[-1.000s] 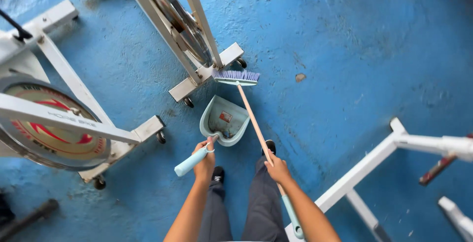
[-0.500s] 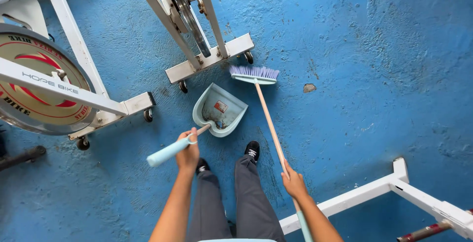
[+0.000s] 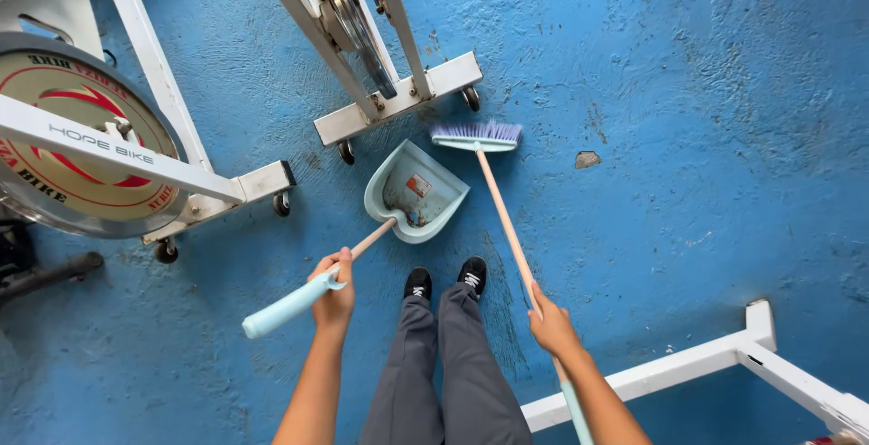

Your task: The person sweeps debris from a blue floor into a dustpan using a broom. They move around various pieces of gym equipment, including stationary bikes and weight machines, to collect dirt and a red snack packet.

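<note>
Left hand (image 3: 332, 289) grip closed on dustpan (image 3: 416, 191) handle; pan sits on blue floor (image 3: 688, 137) before the shoes (image 3: 445, 280). Right hand (image 3: 552, 327) grip closed on broom (image 3: 478, 135) stick, bristles beside pan, near bike base (image 3: 398, 101).

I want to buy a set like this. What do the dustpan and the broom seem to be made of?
Dustpan: likely moulded plastic, pale teal, smooth with a slight sheen, one-piece rounded walls. Its handle looks like a light wooden or wood-toned shaft with a teal grip, held by the left hand.
Broom: teal head, probably plastic, with purplish synthetic-looking bristles; the matte tan stick, held by the right hand, could be wood.
</note>
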